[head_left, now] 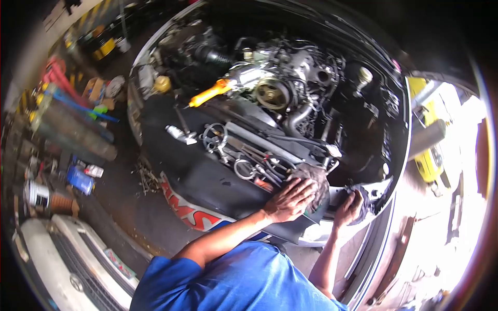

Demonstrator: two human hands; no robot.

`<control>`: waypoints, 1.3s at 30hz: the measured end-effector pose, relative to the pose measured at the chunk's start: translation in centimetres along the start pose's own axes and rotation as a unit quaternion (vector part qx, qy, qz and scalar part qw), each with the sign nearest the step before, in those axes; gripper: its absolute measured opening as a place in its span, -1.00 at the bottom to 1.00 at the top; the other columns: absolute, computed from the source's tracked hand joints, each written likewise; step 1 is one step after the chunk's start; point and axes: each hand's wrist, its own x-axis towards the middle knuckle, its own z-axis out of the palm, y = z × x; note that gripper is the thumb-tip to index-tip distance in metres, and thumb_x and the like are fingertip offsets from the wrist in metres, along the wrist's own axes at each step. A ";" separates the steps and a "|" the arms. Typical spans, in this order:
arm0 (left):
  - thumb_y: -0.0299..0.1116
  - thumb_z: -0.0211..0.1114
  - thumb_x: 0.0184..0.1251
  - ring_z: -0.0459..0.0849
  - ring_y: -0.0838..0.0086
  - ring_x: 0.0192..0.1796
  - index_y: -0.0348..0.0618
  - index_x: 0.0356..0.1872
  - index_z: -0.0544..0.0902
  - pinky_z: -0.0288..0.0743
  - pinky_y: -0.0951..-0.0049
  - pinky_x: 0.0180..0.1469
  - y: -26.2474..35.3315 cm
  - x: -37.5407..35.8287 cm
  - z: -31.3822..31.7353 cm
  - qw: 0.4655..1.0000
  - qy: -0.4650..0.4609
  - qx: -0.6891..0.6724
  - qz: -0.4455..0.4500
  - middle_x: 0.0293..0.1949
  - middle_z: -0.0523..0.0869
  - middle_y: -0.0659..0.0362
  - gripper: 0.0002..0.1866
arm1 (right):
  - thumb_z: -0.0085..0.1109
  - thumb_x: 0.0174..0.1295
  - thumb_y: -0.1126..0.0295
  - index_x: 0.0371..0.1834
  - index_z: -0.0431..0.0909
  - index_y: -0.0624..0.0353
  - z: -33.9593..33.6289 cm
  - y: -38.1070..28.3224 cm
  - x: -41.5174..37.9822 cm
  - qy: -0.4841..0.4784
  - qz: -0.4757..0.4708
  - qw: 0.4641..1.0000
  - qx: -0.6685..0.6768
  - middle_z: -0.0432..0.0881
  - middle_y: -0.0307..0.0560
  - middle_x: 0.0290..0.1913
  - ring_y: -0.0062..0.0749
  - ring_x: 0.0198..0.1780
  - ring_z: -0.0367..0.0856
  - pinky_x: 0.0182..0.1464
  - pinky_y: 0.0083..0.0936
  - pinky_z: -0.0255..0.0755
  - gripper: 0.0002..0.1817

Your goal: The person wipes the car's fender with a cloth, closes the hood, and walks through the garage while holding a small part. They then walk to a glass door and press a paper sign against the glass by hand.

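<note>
At the front of the open engine bay, my left hand (295,201) is closed over a dark, dirty rag (315,179), with its fingers bent across the cloth. To the right, my right hand (350,208) grips another dark cloth (367,201) against the car's front corner. Part of this cloth is hidden by the hand. Just beyond the left hand lie several metal tools and round clamps (244,168) on a black fender cover (228,189). The engine pulley (272,94) is exposed farther back.
An orange-handled work light (210,93) shines on the engine. Another metal tool (180,134) rests on the cover's left side. Gas cylinders (72,127) and a blue container (80,180) are at left, above a white car front (72,264). Yellow equipment (429,160) stands at right.
</note>
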 end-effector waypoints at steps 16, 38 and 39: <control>-0.30 0.24 0.30 0.25 0.13 0.54 -0.07 0.23 0.61 0.04 -0.03 0.55 0.0 0.2 0.4 1.000 0.007 -0.010 0.008 0.43 0.40 0.05 -0.55 | 0.03 0.47 0.28 -0.03 0.59 0.18 -0.3 -1.2 0.3 0.022 0.011 0.999 -0.028 0.69 0.02 -0.13 -0.09 -0.08 0.67 0.02 -0.33 0.47 -0.76; -0.34 0.23 0.29 0.34 0.05 0.48 0.02 0.15 0.67 0.14 -0.08 0.49 0.9 0.9 1.6 0.997 0.011 0.064 0.034 0.38 0.47 0.05 -0.62 | 0.05 0.50 0.24 0.03 0.52 0.25 -3.6 6.2 1.3 0.010 0.249 0.756 0.605 0.72 0.05 -0.19 -0.25 -0.05 0.72 0.11 -0.37 0.55 -0.72; -0.34 0.23 0.29 0.34 0.05 0.48 0.02 0.15 0.67 0.14 -0.08 0.49 0.9 0.9 1.6 0.997 0.010 0.068 0.036 0.38 0.47 0.05 -0.62 | 0.03 0.52 0.23 0.02 0.53 0.24 -3.7 5.9 1.4 0.012 0.250 0.757 0.604 0.73 0.04 -0.18 -0.27 -0.06 0.71 0.11 -0.37 0.54 -0.71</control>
